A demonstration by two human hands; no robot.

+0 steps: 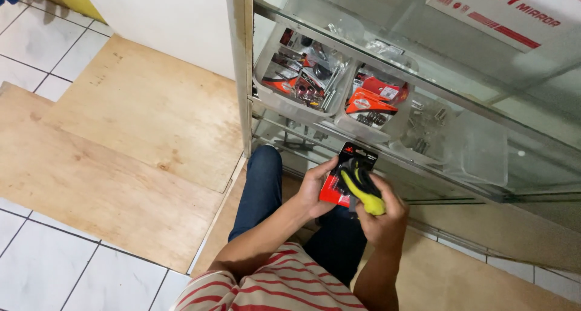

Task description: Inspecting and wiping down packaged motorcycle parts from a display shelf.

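In front of a glass display cabinet (387, 69), a person in a red-and-white striped shirt (272, 287) and dark jeans (263, 184) is crouching over a plywood floor (121, 141), looking down at a small packaged item held in both hands. The left hand (316, 187) is cupping the red and black card (339, 181) of the packet from the side and behind, its grip closed around the card's edge. The right hand (381, 217) is wrapping its grip around the lower end of the yellow and black part (362, 187) fixed to the front of that card, thumb lying along it. The packet is sitting just above the person's knee, close to the bottom rail of the cabinet and below its lowest shelf.

Behind the glass, two clear plastic bins are standing side by side. The left bin (266, 75) is holding a jumble of packets and metal pieces in red, black and silver. The right bin (345, 120) is carrying more red-and-orange carded packets like the one in hand. Further right, an empty-looking clear tub (484, 153) is resting beside small metal fittings. A white carton (514, 14) with red lettering is lying on top of the cabinet. White floor tiles (42, 262) are showing around the plywood sheets.
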